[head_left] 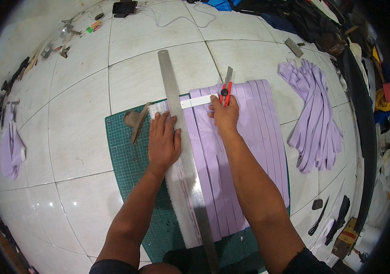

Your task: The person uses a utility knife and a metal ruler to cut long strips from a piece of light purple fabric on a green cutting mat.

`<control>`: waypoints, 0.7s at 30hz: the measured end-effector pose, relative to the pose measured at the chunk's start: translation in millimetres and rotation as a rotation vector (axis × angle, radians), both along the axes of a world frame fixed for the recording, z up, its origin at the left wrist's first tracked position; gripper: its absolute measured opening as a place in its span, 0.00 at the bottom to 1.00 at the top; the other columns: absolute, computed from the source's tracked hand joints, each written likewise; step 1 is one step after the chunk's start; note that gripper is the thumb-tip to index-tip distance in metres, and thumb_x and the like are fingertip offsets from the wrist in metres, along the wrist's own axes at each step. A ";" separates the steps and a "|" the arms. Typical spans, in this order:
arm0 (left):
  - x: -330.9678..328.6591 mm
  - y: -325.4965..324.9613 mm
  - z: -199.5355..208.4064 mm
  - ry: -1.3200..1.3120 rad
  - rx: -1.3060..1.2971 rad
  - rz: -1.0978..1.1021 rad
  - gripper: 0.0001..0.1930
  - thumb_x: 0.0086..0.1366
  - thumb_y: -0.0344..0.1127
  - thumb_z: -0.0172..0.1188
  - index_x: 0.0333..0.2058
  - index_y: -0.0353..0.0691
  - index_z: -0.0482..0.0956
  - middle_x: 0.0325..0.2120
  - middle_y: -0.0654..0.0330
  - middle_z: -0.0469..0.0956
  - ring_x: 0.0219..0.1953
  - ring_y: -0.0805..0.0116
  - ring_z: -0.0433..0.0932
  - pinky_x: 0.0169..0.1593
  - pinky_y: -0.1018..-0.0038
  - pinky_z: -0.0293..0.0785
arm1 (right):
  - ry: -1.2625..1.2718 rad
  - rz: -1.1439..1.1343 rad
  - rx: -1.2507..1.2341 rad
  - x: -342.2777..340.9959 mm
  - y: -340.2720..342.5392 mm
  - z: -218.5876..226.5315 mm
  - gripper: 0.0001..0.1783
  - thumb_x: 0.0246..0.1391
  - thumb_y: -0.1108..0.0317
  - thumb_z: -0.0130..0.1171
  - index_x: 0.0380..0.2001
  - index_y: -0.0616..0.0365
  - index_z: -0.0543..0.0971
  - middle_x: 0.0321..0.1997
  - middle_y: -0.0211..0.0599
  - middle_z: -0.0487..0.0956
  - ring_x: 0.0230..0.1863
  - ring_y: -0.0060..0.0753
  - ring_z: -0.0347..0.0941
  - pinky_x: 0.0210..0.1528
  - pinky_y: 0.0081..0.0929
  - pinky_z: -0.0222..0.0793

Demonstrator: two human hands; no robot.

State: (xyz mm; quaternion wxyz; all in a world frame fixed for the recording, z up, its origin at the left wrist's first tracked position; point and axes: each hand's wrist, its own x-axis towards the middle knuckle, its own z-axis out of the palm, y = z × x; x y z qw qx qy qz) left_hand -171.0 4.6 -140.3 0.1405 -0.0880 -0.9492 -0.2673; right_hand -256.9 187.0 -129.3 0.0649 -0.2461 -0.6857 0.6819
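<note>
My left hand (163, 141) lies flat with its fingers stretched out on a white fluffy strip (181, 205), its fingertips and thumb at the edge of a long steel ruler (171, 75). In my right hand (225, 116) is a red utility knife (225, 92), its blade pointing away from me. The same fingers pinch the right end of a short white ruler (196, 102), laid crosswise with its left end at the steel ruler. Under these spreads lilac fabric (254, 132), cut into long parallel strips on a green cutting mat (122, 132).
A brown, odd-shaped tool (135, 122) rests on the mat left of my hand. Loose lilac strips (313, 114) are heaped on the tiled floor at right; more lilac cloth (11, 146) lies far left. A phone (124, 7) with a cable and dark cloth (295, 27) are at the back.
</note>
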 end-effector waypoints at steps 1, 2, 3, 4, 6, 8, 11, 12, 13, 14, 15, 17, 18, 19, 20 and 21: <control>0.6 0.1 1.4 0.004 -0.014 0.001 0.18 0.67 0.36 0.52 0.54 0.39 0.72 0.59 0.48 0.68 0.67 0.43 0.59 0.70 0.49 0.49 | -0.001 0.001 0.003 0.3 0.0 0.5 0.13 0.54 0.70 0.64 0.39 0.62 0.73 0.31 0.35 0.78 0.26 0.26 0.78 0.20 0.26 0.78; 1.0 0.4 2.2 0.008 -0.029 0.002 0.18 0.68 0.36 0.52 0.54 0.39 0.72 0.59 0.48 0.68 0.67 0.43 0.59 0.70 0.49 0.49 | -0.001 0.001 -0.003 0.6 0.4 1.0 0.13 0.54 0.70 0.64 0.39 0.62 0.73 0.32 0.35 0.78 0.26 0.26 0.78 0.20 0.26 0.78; 1.0 0.7 1.4 0.008 -0.034 -0.003 0.18 0.68 0.36 0.52 0.55 0.40 0.73 0.59 0.49 0.68 0.67 0.43 0.59 0.71 0.49 0.48 | -0.001 0.001 -0.009 1.0 1.2 1.5 0.13 0.54 0.70 0.64 0.39 0.62 0.73 0.32 0.35 0.78 0.26 0.26 0.78 0.20 0.26 0.78; 0.3 1.1 0.3 0.009 -0.038 -0.008 0.18 0.68 0.36 0.52 0.55 0.40 0.73 0.59 0.50 0.69 0.67 0.44 0.58 0.71 0.49 0.48 | -0.002 0.000 -0.013 0.9 1.9 2.7 0.12 0.54 0.71 0.64 0.39 0.62 0.73 0.32 0.35 0.78 0.26 0.26 0.78 0.20 0.26 0.78; -0.1 3.7 -1.5 0.007 -0.044 -0.015 0.18 0.68 0.37 0.51 0.55 0.41 0.73 0.59 0.51 0.69 0.68 0.44 0.58 0.71 0.49 0.47 | -0.012 0.003 -0.008 1.4 4.1 4.8 0.11 0.55 0.70 0.64 0.38 0.61 0.73 0.32 0.34 0.78 0.28 0.25 0.77 0.21 0.24 0.76; -0.7 8.6 -1.0 0.004 -0.051 -0.022 0.18 0.68 0.37 0.51 0.55 0.42 0.73 0.59 0.51 0.69 0.68 0.45 0.58 0.71 0.49 0.47 | -0.011 0.000 -0.012 1.4 9.6 4.6 0.11 0.56 0.70 0.65 0.38 0.61 0.74 0.32 0.34 0.77 0.28 0.24 0.77 0.22 0.23 0.76; -1.1 10.2 -1.3 -0.008 -0.053 -0.029 0.18 0.68 0.37 0.51 0.55 0.43 0.73 0.60 0.52 0.69 0.68 0.45 0.58 0.71 0.48 0.46 | 0.008 0.002 -0.025 0.5 12.3 1.3 0.11 0.56 0.70 0.64 0.38 0.61 0.73 0.32 0.34 0.77 0.27 0.25 0.77 0.21 0.24 0.76; -1.1 8.2 -1.9 -0.016 -0.048 -0.022 0.18 0.67 0.36 0.52 0.55 0.42 0.74 0.60 0.50 0.69 0.68 0.44 0.58 0.70 0.48 0.47 | 0.017 0.011 -0.024 -1.2 9.1 -0.4 0.11 0.55 0.70 0.64 0.37 0.60 0.73 0.31 0.34 0.78 0.26 0.25 0.77 0.21 0.25 0.76; 0.1 0.8 -1.9 -0.024 -0.048 -0.012 0.18 0.66 0.35 0.53 0.55 0.41 0.74 0.59 0.49 0.70 0.67 0.42 0.59 0.70 0.47 0.48 | 0.025 0.025 -0.028 -1.8 -0.9 -2.6 0.11 0.55 0.70 0.64 0.37 0.60 0.72 0.30 0.34 0.78 0.24 0.25 0.76 0.21 0.26 0.76; 2.4 -13.5 1.2 -0.032 -0.066 0.010 0.19 0.65 0.34 0.53 0.54 0.40 0.74 0.59 0.47 0.70 0.67 0.41 0.59 0.70 0.46 0.50 | 0.016 0.047 -0.010 -3.1 -11.2 -10.2 0.10 0.55 0.71 0.64 0.36 0.58 0.72 0.29 0.32 0.77 0.23 0.24 0.74 0.20 0.26 0.74; 3.0 -20.5 -8.7 0.015 -0.058 -0.003 0.19 0.64 0.34 0.54 0.54 0.39 0.74 0.57 0.46 0.71 0.66 0.41 0.61 0.69 0.46 0.51 | 0.007 0.078 0.007 -4.4 -17.7 -16.1 0.09 0.55 0.71 0.64 0.34 0.56 0.72 0.27 0.30 0.76 0.21 0.24 0.72 0.20 0.25 0.73; -3.3 -9.3 -12.8 -0.077 0.043 -0.034 0.19 0.61 0.31 0.55 0.52 0.37 0.76 0.52 0.43 0.73 0.62 0.41 0.65 0.68 0.46 0.54 | 0.112 0.165 -0.172 -15.8 25.9 -56.3 0.09 0.62 0.59 0.58 0.33 0.49 0.73 0.22 0.22 0.71 0.18 0.16 0.64 0.15 0.18 0.60; -7.5 0.6 -22.4 0.101 0.137 -0.062 0.17 0.62 0.32 0.54 0.50 0.36 0.76 0.50 0.43 0.73 0.60 0.42 0.66 0.67 0.46 0.54 | 0.122 0.207 -0.309 -22.5 51.1 -70.7 0.09 0.63 0.56 0.57 0.31 0.45 0.73 0.21 0.19 0.70 0.15 0.15 0.61 0.14 0.18 0.56; -10.1 8.4 -19.4 0.061 0.052 -0.032 0.17 0.64 0.33 0.54 0.50 0.36 0.76 0.53 0.44 0.72 0.62 0.42 0.65 0.68 0.46 0.53 | 0.091 0.202 -0.257 -26.2 60.5 -68.3 0.08 0.64 0.56 0.56 0.35 0.45 0.74 0.22 0.21 0.70 0.15 0.16 0.62 0.12 0.18 0.55; -8.6 11.4 -21.6 0.109 0.124 -0.024 0.17 0.65 0.35 0.52 0.51 0.37 0.75 0.56 0.44 0.69 0.65 0.42 0.62 0.69 0.46 0.50 | 0.058 0.196 -0.202 -29.6 72.4 -65.3 0.08 0.64 0.56 0.55 0.39 0.45 0.75 0.23 0.22 0.71 0.15 0.18 0.62 0.10 0.19 0.54; 5.2 -9.6 -17.7 0.005 0.097 -0.036 0.18 0.66 0.35 0.52 0.53 0.37 0.75 0.59 0.44 0.68 0.67 0.41 0.59 0.70 0.45 0.48 | 0.061 0.181 -0.179 -4.0 33.8 -40.5 0.10 0.64 0.58 0.55 0.45 0.46 0.75 0.23 0.22 0.72 0.16 0.16 0.62 0.10 0.17 0.54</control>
